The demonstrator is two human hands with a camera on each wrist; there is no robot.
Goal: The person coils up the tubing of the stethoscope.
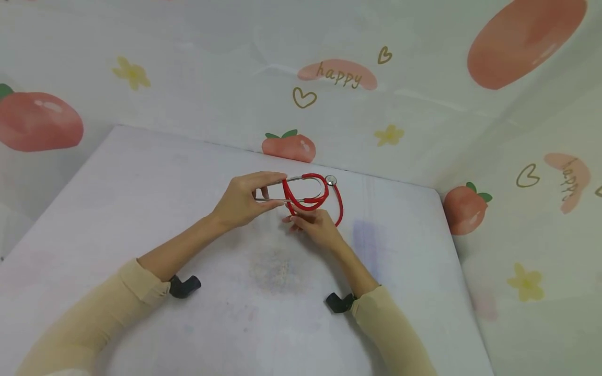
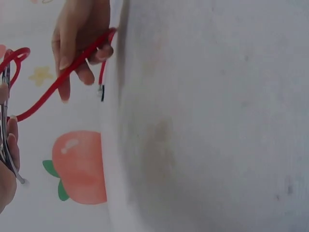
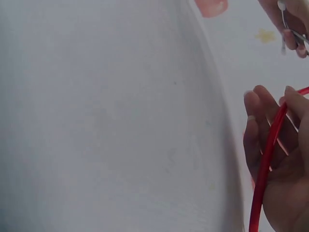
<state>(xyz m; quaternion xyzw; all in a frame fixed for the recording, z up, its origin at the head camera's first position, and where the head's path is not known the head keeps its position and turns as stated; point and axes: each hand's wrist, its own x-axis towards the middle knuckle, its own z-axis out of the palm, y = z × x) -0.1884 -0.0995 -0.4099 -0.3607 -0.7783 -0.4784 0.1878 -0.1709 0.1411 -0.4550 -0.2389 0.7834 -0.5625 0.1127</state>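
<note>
A stethoscope with red tubing [image 1: 339, 202] and metal ear tubes is between the two hands over the table. The left hand [image 1: 240, 201] grips the ear tubes, thumb below and fingers above, with a loop of tubing just to the right of its fingertips. Between the right hand's [image 1: 322, 230] thumb and fingers, the tubing is pinched; it runs across the palm in the right wrist view. The round chest piece [image 1: 331, 180] is beyond the right hand, at the tubing's far end. One ear tip [image 2: 24, 181] shows below the left hand in the left wrist view.
A white table [image 1: 282, 324] with faint stains lies under both hands. Behind it and to the right hangs a pale sheet [image 1: 211, 68] printed with peaches, flowers and hearts. A black wrist mount [image 1: 185, 286] sits at the left cuff, another [image 1: 339, 302] at the right.
</note>
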